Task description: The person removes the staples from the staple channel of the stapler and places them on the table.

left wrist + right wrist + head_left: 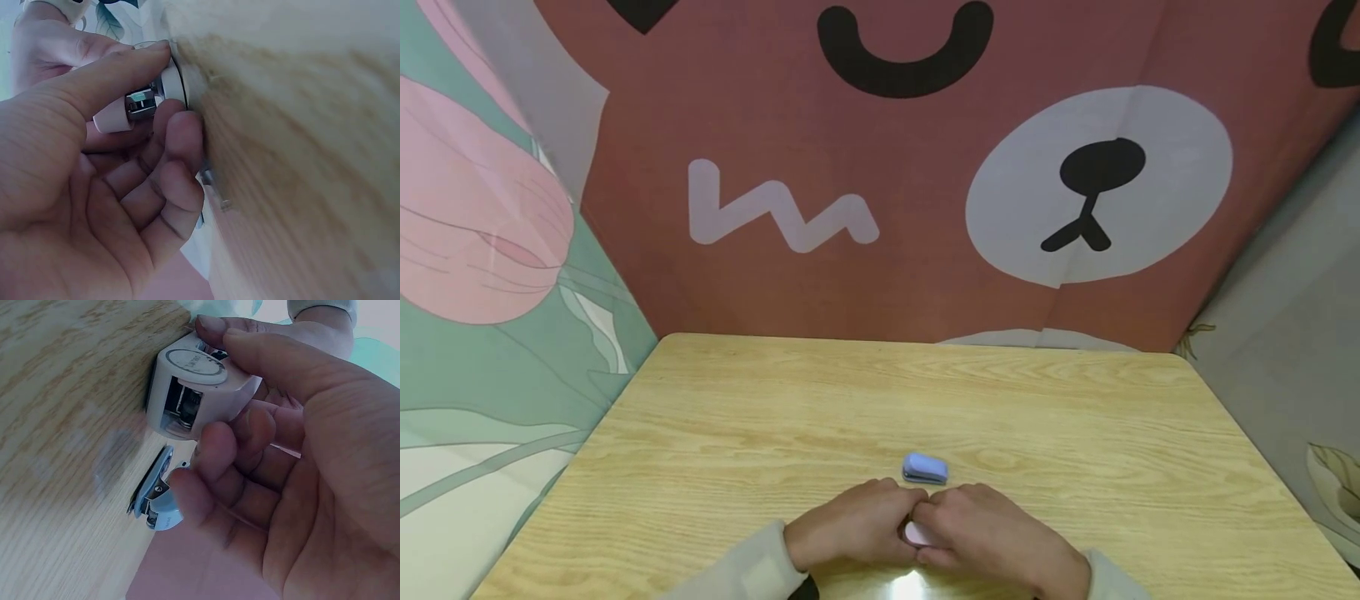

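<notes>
Low over the near part of the table, both hands hold a small pink-and-white stapler (916, 534) between them. My left hand (867, 522) pinches one end of it with the thumb against curled fingers. On the other end, my right hand (981, 529) grips with thumb and bent fingers. The right wrist view shows the stapler's pale end with an oval label (197, 366) and dark metal parts inside. Just beyond the hands, a small blue stapler (925, 468) lies on the table.
A light wood-grain table (760, 408) spreads out around the hands. Behind it hangs a reddish-brown cloth (910, 283) with a cartoon bear print. A floral cloth (482, 217) borders the left, and a grey cloth (1292, 275) the right.
</notes>
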A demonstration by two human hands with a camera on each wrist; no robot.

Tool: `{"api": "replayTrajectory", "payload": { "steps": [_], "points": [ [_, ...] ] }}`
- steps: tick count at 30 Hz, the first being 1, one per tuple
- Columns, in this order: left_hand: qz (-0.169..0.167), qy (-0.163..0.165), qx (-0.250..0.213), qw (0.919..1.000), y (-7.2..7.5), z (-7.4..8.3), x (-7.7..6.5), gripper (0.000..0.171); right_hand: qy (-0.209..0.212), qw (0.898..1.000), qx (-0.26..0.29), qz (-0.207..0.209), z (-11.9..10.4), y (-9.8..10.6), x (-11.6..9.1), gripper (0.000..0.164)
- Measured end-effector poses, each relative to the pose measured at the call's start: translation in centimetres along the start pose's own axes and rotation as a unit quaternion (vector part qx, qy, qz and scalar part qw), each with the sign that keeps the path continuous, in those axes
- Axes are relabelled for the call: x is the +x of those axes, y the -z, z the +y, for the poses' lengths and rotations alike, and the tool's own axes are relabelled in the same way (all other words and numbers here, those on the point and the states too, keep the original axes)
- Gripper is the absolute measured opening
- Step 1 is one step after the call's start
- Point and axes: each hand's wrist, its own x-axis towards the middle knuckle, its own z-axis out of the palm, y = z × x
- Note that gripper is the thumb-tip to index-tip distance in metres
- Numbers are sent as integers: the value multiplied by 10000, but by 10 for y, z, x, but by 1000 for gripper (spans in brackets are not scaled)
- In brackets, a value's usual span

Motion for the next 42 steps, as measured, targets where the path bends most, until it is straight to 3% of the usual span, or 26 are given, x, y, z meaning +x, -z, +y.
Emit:
{"api": "replayTrajectory", "payload": {
  "steps": [8,17,22,28,34,42],
  "points": [
    [-86,30,-36,10000,-2,2,3,25,-151,9987,278,-391,2,0,1,26],
    [-117,-25,-87,9999,-2,1,4,23,365,9972,639,140,6,-8,1,21],
    [-176,-54,-71,9998,-1,1,4,23,123,9958,905,17,4,-8,-2,18],
    [-141,-200,140,9996,1,1,3,24,-203,9928,1174,-127,4,-7,-9,3],
    [-187,-54,177,9997,1,3,3,25,-187,9932,1148,-41,4,-8,-11,7],
    [-180,-284,-89,9994,0,1,0,23,-252,9844,1742,17,6,-4,-16,15]
  ]
}}
